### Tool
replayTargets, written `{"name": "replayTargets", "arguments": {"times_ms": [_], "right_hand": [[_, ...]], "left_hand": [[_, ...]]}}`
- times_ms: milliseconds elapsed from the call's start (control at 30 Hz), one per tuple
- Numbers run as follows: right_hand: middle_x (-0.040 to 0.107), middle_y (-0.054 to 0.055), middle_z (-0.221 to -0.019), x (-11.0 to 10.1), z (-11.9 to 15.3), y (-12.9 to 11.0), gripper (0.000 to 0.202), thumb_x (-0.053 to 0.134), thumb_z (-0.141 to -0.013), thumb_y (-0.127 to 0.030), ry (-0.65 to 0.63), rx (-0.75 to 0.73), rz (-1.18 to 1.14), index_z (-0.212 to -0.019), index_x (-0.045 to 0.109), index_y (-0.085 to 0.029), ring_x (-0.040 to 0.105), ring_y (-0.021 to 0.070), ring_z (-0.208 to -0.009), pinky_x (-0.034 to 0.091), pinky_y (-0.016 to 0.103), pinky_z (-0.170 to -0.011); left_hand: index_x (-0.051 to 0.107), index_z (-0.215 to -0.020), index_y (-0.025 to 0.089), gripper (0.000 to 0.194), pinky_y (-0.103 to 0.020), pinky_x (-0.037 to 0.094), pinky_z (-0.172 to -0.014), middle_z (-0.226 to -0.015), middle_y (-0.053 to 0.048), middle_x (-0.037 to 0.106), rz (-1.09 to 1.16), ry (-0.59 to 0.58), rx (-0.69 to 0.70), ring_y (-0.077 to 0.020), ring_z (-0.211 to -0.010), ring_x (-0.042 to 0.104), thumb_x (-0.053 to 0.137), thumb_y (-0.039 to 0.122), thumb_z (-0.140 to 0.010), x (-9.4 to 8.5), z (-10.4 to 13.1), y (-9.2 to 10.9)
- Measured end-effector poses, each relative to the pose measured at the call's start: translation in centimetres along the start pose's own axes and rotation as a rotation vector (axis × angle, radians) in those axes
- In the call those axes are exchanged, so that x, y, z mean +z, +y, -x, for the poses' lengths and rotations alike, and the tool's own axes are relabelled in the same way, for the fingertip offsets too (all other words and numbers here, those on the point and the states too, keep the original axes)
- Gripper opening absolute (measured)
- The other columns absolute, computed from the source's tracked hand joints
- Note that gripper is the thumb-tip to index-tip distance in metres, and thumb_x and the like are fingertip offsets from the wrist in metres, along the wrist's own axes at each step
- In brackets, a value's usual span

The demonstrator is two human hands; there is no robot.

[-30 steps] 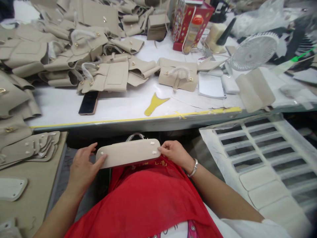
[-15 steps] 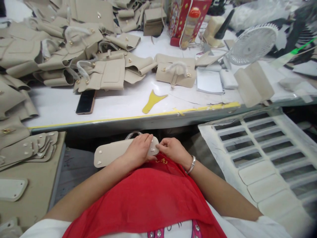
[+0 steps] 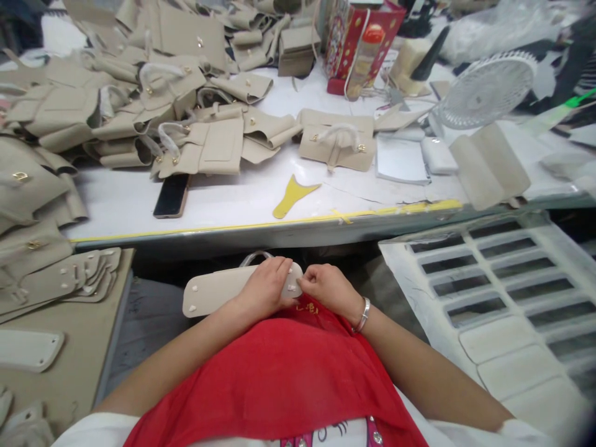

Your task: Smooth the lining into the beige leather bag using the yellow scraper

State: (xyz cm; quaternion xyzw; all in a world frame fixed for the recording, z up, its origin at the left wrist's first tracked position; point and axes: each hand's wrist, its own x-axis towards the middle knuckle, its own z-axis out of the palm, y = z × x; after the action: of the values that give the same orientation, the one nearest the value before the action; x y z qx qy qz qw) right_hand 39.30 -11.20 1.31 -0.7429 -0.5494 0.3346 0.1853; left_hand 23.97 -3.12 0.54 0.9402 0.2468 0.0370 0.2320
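By the red apron (image 3: 279, 372), left hand (image 3: 266, 284) and right hand (image 3: 328, 288) grip a beige bag (image 3: 212, 292) — its inside hidden.

Blk phone (image 3: 170, 198) — wht fan (image 3: 487, 90)

Head view — forward and down — across apron (image 3: 274, 379) to workbench (image 3: 237, 200)

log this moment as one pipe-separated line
left hand: across beige panel | right hand: at its right end | white pegs: near both ends | yellow cutout: on white tabletop
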Motion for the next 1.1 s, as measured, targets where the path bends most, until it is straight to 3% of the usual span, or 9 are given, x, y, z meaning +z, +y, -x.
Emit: {"name": "replayTargets", "arguments": {"times_ms": [133,200,267,367,433,500,633,767,1100], "right_hand": [[0.063,0.002,-0.060,-0.1,-0.1,-0.3,0.021,0.052,-0.074,-0.031,-0.030,-0.002,0.016,-0.062,0.062,-0.018,0.052,0.0114,-0.053,0.031,0.022,-0.049],[0.061,0.002,-0.058,-0.1,-0.2,-0.6,0.024,0.051,-0.075,-0.033,-0.049,0.000,0.030,-0.059,0.060,-0.018,0.051,0.0115,-0.052,0.030,0.022,-0.049],[0.059,0.001,-0.055,-0.1,-0.4,-0.7,0.029,0.050,-0.076,-0.037,-0.065,-0.001,0.033,-0.058,0.058,-0.017,0.049,0.0116,-0.051,0.030,0.022,-0.048],[0.057,0.000,-0.055,0.0,-0.7,-0.6,0.035,0.048,-0.078,-0.045,-0.101,0.007,0.007,-0.058,0.057,-0.017,0.048,0.0116,-0.051,0.030,0.022,-0.047],[0.056,0.000,-0.054,0.1,-0.8,-0.5,0.037,0.047,-0.078,-0.048,-0.123,0.028,-0.007,-0.059,0.056,-0.018,0.046,0.0115,-0.050,0.030,0.022,-0.046],[0.054,0.000,-0.053,0.3,-0.8,-0.5,0.038,0.048,-0.077,-0.050,-0.137,0.054,-0.013,-0.059,0.056,-0.018,0.044,0.0113,-0.049,0.029,0.022,-0.045],[0.049,-0.001,-0.050,0.4,-0.8,-0.8,0.036,0.050,-0.076,-0.050,-0.170,0.109,-0.060,-0.059,0.054,-0.018,0.040,0.0108,-0.046,0.030,0.022,-0.044],[0.045,-0.002,-0.048,0.5,-0.7,-1.3,0.038,0.050,-0.073,-0.054,-0.185,0.172,-0.121,-0.060,0.053,-0.018,0.038,0.0104,-0.044,0.029,0.022,-0.042],[0.044,-0.003,-0.047,0.6,-0.7,-2.6,0.041,0.055,-0.065,-0.058,-0.167,0.252,-0.165,-0.058,0.054,-0.017,0.036,0.0091,-0.042,0.028,0.021,-0.040]], "left_hand": [[0.040,-0.125,0.014,0.080,-0.048,0.036,-0.097,-0.123,-0.019,0.047,0.086,0.032,-0.006,-0.0320,-0.115,0.044,0.074,0.041,-0.058,-0.6,1.3,-0.2],[0.034,-0.130,0.014,0.084,-0.047,0.033,-0.100,-0.130,-0.019,0.042,0.116,0.137,-0.059,-0.0309,-0.121,0.039,0.071,0.047,-0.061,-1.7,3.2,-1.1],[0.037,-0.127,0.014,0.071,-0.044,0.034,-0.100,-0.127,-0.017,0.045,0.074,0.330,-0.219,-0.0277,-0.118,0.041,0.064,0.048,-0.070,-3.0,6.2,-2.7],[0.052,-0.104,0.014,0.041,-0.039,0.041,-0.087,-0.102,-0.011,0.056,-0.012,0.554,-0.586,-0.0229,-0.096,0.052,0.053,0.045,-0.079,-4.7,11.5,-5.9],[0.055,-0.090,0.015,0.033,-0.033,0.044,-0.074,-0.085,-0.006,0.058,0.091,0.526,-0.768,-0.0191,-0.079,0.054,0.051,0.046,-0.079,-5.2,14.4,-7.8],[0.056,-0.080,0.016,0.032,-0.028,0.043,-0.064,-0.074,-0.002,0.058,0.298,0.435,-0.832,-0.0160,-0.068,0.054,0.051,0.048,-0.077,-5.3,16.0,-9.0],[0.056,-0.069,0.015,0.030,-0.022,0.038,-0.056,-0.065,0.000,0.057,0.597,0.426,-0.843,-0.0119,-0.060,0.050,0.056,0.044,-0.074,-5.1,16.4,-9.9],[0.053,-0.068,0.014,0.030,-0.018,0.025,-0.042,-0.054,0.005,0.047,0.878,0.421,-0.886,-0.0061,-0.046,0.036,0.060,0.043,-0.071,-5.2,16.1,-10.2],[0.054,-0.065,0.013,0.030,-0.016,0.022,-0.040,-0.050,0.005,0.046,1.075,0.511,-0.888,-0.0035,-0.041,0.032,0.066,0.040,-0.066,-3.8,16.2,-11.8]]}}
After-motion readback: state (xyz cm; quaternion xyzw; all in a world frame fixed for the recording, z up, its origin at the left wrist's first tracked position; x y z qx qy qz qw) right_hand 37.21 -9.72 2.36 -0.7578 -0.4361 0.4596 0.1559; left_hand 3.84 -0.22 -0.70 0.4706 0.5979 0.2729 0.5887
